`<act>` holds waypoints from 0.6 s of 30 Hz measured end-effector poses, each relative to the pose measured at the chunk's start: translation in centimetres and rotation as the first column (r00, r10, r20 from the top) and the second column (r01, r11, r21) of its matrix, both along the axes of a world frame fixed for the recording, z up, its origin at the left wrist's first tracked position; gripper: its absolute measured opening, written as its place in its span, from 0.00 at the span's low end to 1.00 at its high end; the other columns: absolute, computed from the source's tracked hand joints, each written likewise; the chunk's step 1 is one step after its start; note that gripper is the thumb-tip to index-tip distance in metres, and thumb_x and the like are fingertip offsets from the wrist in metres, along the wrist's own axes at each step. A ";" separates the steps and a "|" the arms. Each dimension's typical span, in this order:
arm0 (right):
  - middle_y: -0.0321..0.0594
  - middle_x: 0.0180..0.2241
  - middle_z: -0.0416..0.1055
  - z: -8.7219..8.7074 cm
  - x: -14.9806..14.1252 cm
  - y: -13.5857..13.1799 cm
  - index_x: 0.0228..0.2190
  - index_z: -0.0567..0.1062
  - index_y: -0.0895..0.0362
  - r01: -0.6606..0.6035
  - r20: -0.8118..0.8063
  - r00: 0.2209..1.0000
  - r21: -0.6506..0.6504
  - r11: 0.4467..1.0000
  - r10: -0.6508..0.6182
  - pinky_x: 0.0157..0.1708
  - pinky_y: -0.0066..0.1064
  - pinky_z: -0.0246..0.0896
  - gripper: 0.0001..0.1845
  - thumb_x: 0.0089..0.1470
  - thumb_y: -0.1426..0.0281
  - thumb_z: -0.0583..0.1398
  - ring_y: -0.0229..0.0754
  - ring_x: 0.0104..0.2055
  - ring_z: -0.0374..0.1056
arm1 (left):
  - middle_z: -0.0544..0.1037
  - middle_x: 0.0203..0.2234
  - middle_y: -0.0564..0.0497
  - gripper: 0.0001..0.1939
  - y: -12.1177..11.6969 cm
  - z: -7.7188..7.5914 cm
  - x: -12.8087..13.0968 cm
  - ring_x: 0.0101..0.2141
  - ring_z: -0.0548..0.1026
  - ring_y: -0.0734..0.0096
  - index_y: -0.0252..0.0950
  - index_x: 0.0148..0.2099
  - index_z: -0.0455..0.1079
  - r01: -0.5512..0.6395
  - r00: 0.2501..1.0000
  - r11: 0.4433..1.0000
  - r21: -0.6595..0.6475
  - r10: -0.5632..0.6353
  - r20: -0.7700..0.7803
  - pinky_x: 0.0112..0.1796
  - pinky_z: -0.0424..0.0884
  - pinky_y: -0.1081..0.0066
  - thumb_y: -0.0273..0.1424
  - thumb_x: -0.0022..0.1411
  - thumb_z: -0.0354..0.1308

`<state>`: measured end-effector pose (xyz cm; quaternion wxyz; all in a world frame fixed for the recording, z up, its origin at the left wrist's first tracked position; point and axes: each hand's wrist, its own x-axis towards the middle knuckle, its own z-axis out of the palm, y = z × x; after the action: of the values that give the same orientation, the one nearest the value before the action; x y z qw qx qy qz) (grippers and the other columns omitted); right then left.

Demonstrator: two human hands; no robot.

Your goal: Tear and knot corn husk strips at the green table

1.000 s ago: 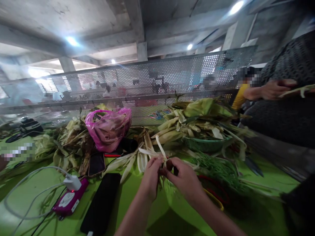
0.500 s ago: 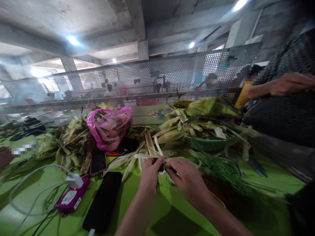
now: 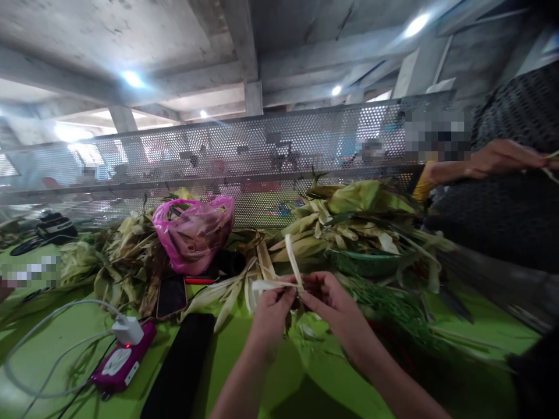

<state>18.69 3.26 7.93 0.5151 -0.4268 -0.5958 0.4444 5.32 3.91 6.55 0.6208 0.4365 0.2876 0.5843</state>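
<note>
Pale corn husk strips (image 3: 293,261) cross between my hands, one sticking upward and another lying out to the left. My left hand (image 3: 268,320) is closed, its thumb and fingers pinching the strips where they cross. Close beside it, my right hand (image 3: 332,302) is also closed, with thumb and bent fingers on the same husk. Fingertips and strips overlap, so the exact grip is partly hidden. Just beyond lie loose husks (image 3: 227,291) on the green table (image 3: 301,378). To the right is a tangle of thin green strands (image 3: 397,308).
A green basket (image 3: 367,265) stands under heaped husks (image 3: 349,203). At left are a pink plastic bag (image 3: 192,238), a phone (image 3: 171,297), a black slab-like device (image 3: 181,366) and a purple power strip (image 3: 124,364) with cables. Another person's hand (image 3: 502,157) is at right.
The upright husk strip has shifted right and stands higher. My right hand has turned, its fingers now lifted behind the strips. The view has tilted slightly, and the other person's hand has moved a little left.
</note>
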 end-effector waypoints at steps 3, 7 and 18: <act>0.38 0.30 0.71 0.0 0.6 0.5 0.33 0.72 0.55 0.010 0.076 0.997 0.009 1.000 -0.011 0.35 0.32 0.63 0.12 0.50 0.60 0.62 0.42 0.33 0.67 | 0.78 0.30 0.49 0.17 0.2 -0.4 -0.1 0.32 0.72 0.71 0.35 0.42 0.77 -0.014 1.000 1.000 -0.001 0.014 0.022 0.36 0.65 0.72 0.35 0.49 0.69; 0.35 0.24 0.68 0.1 1.3 0.7 0.26 0.72 0.56 -0.006 0.169 0.986 -0.008 1.000 0.007 0.29 0.30 0.59 0.12 0.49 0.59 0.63 0.39 0.27 0.62 | 0.76 0.26 0.51 0.16 0.5 -1.0 -0.2 0.27 0.70 0.75 0.34 0.39 0.75 -0.006 0.999 0.999 -0.037 0.008 0.053 0.32 0.64 0.74 0.33 0.46 0.71; 0.33 0.20 0.66 0.3 1.6 0.6 0.25 0.73 0.57 -0.071 0.016 0.997 -0.090 0.993 0.073 0.25 0.29 0.57 0.15 0.46 0.57 0.65 0.37 0.23 0.61 | 0.73 0.27 0.52 0.13 -0.3 -1.0 -0.1 0.28 0.69 0.75 0.35 0.36 0.73 0.102 0.995 0.993 -0.055 -0.103 -0.004 0.31 0.62 0.75 0.35 0.49 0.69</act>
<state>20.25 3.82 8.26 0.4735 -0.4320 -0.5952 0.4847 5.27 3.58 5.50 0.6608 0.4353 0.2829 0.5421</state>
